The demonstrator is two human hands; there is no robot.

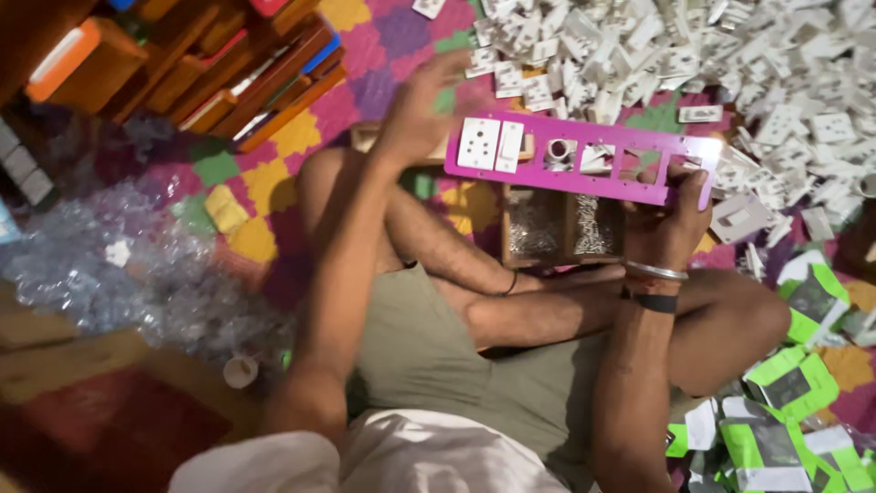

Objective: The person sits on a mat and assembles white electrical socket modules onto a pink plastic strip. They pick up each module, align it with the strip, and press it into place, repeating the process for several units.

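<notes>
A long pink plastic plate (630, 187) with several rectangular cut-outs is held level above my crossed legs. A white socket piece (478, 143) and a white switch piece (509, 147) sit in its left openings. My right hand (671, 224) grips the plate's right end from below. My left hand (422, 105) hovers blurred at the plate's left end, fingers spread, holding nothing that I can see. Under the plate stands a small wooden box (561, 228) with two compartments of tiny metal screws.
A big heap of white plastic switch and socket parts (693, 55) covers the floor ahead. Green-and-white packets (803, 383) lie to the right. Crumpled clear plastic bags (137, 265) lie left, wooden boxes (237, 73) at upper left, on a colourful foam mat (274, 173).
</notes>
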